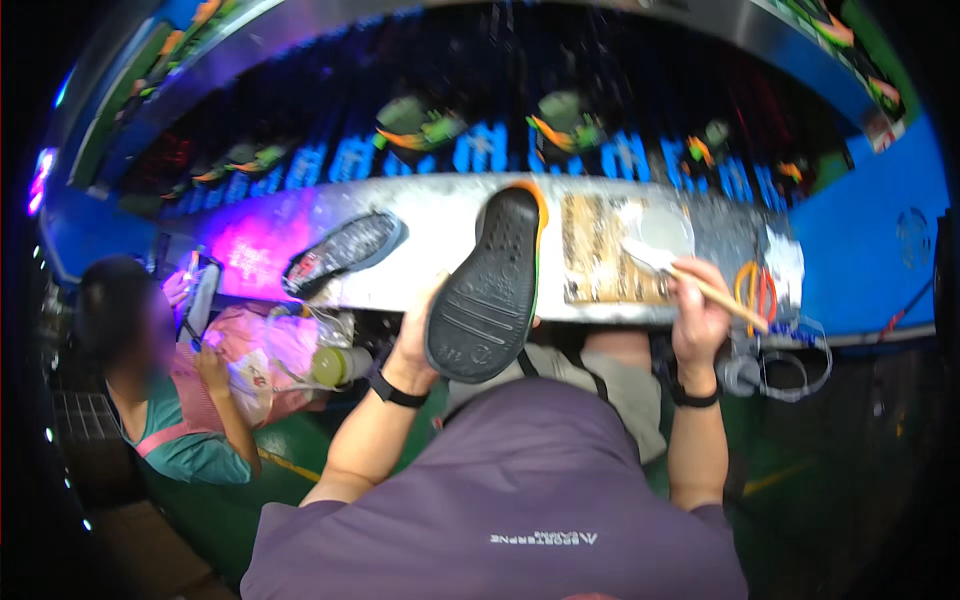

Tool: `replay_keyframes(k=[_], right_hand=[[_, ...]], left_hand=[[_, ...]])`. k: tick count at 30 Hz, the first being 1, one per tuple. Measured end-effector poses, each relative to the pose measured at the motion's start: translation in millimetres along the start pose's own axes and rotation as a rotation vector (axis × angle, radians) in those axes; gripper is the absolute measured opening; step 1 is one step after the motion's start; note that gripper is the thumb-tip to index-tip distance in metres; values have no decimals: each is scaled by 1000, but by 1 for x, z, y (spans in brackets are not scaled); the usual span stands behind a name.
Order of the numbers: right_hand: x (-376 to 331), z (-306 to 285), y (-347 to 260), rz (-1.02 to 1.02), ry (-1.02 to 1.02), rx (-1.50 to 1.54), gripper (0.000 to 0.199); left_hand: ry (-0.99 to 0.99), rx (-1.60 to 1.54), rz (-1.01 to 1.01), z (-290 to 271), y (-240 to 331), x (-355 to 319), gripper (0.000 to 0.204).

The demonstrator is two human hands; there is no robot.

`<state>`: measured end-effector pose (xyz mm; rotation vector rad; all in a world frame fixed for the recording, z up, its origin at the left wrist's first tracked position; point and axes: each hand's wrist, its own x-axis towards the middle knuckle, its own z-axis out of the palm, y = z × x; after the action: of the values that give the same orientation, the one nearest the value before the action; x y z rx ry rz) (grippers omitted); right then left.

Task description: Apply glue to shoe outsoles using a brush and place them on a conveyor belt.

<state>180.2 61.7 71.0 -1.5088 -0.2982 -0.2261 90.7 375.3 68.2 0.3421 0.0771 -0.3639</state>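
My left hand grips a shoe by its side, closed around it. The shoe's black, grooved sole faces up, and orange and green show along its far right edge. In my right hand, the fingers are wrapped round the wooden handle of a brush. The brush's white head is at a pale round dish, though whether it touches the dish I cannot tell. Beneath the dish lies a stained brown board. A dark shoe sole rests on the bench at left.
The pale bench runs across in front of me. Beyond it, grey, orange and green shoes stand along a blue-and-black conveyor. Orange-handled scissors lie at right. A co-worker at left holds a sole.
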Motion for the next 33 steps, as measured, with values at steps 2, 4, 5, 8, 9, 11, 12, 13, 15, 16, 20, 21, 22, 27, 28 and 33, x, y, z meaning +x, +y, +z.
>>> replay_keyframes(k=[2,4,5,8,9,11,12,13,15,16,20,21,22,27,28,33], right_hand=[[-7,-26,18,-43,148,-28,25],[-4,-40,32,-114,301,-137,29],[-4,-45,39,-153,391,-257,30],[-5,-76,64,-113,451,-363,31],[-6,-83,72,-118,463,-411,31],[-7,-97,94,-76,461,-457,32],[-9,-100,107,-49,479,-452,32],[-8,-101,116,-21,493,-445,32],[-11,-99,122,38,461,-396,32],[-11,-99,126,27,469,-408,32],[-10,-86,109,84,478,-425,31],[-6,-81,107,82,466,-440,31],[-9,-106,137,22,476,-514,32],[-5,-87,124,-82,496,-565,32],[-7,-81,114,-45,488,-566,32],[-3,-79,118,-109,477,-572,29]], left_hand=[[205,62,90,5,1,-4,68],[124,96,128,-27,5,-25,63],[121,75,127,-37,7,-35,58],[338,441,195,-10,17,-51,54],[345,444,229,-3,27,-56,54],[222,851,-2,8,54,-61,67],[146,869,-42,19,69,-61,73],[56,861,-42,29,85,-59,72],[-147,935,-34,67,125,-47,72],[-226,1038,66,84,146,-35,71],[-303,1237,556,172,222,33,67],[-326,1096,631,184,245,58,57],[-275,903,560,198,271,86,48],[168,1010,909,206,329,152,51],[173,1018,915,195,341,151,51],[1236,2244,1088,126,461,110,67]])
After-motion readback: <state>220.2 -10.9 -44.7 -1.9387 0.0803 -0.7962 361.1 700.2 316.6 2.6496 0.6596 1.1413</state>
